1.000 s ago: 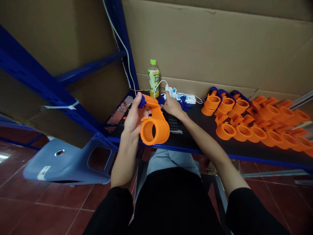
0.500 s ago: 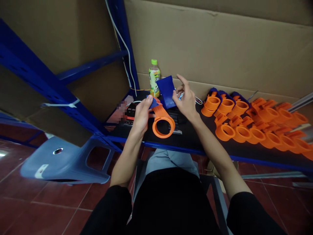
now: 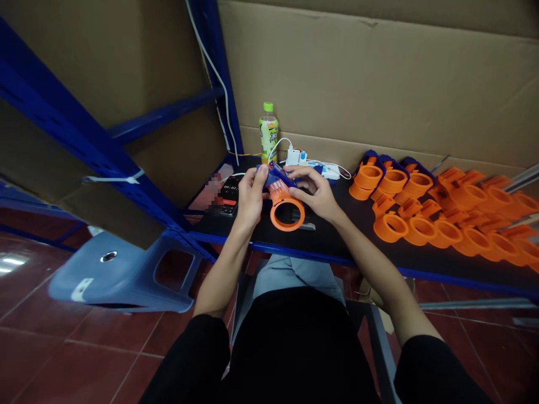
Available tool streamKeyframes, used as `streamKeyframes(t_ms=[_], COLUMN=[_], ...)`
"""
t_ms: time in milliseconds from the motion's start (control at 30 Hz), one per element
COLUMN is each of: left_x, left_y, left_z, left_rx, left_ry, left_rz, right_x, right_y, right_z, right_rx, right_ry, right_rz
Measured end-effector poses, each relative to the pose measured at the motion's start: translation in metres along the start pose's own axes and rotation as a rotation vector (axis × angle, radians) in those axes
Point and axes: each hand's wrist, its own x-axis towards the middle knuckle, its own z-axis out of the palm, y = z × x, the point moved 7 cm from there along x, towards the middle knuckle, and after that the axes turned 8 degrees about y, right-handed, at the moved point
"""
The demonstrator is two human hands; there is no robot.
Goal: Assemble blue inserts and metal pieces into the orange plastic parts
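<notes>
An orange plastic tape dispenser (image 3: pixel 287 213) with a round ring hangs over the table edge between my hands. My left hand (image 3: pixel 251 193) grips its upper end, thumb on top of a blue part there. My right hand (image 3: pixel 316 192) is closed on the right side of a blue plastic plate (image 3: pixel 283 175), which lies against the top of the orange body. Fingers hide part of where the two pieces meet.
Rows of orange tape dispensers (image 3: pixel 421 229), some with blue parts, stand on the right of the black table (image 3: pixel 337 235). Behind my hands are a drink bottle (image 3: pixel 268 134) and a power strip (image 3: pixel 324 168). A phone (image 3: pixel 229 193) lies left; a blue stool (image 3: pixel 122 275) stands below.
My right hand has come down and left, bringing the raised blue plate down flat against the dispenser's top. Its outstretched index finger is now curled. The power strip behind has come into sight.
</notes>
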Motion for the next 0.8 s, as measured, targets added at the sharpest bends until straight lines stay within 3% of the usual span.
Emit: streamKeyframes(t_ms=[433,800], left_x=[0.004,0.001], left_y=[0.005,0.002], left_z=[-0.004,-0.004], left_rx=[0.007,0.002], left_ry=[0.034,0.032], left_rz=[0.035,0.054], right_x=[-0.002,-0.005], right_y=[-0.011,-0.004], right_z=[-0.007,-0.001], right_rx=[-0.111,-0.075], right_ry=[0.037,-0.024], right_rz=[-0.103,-0.012])
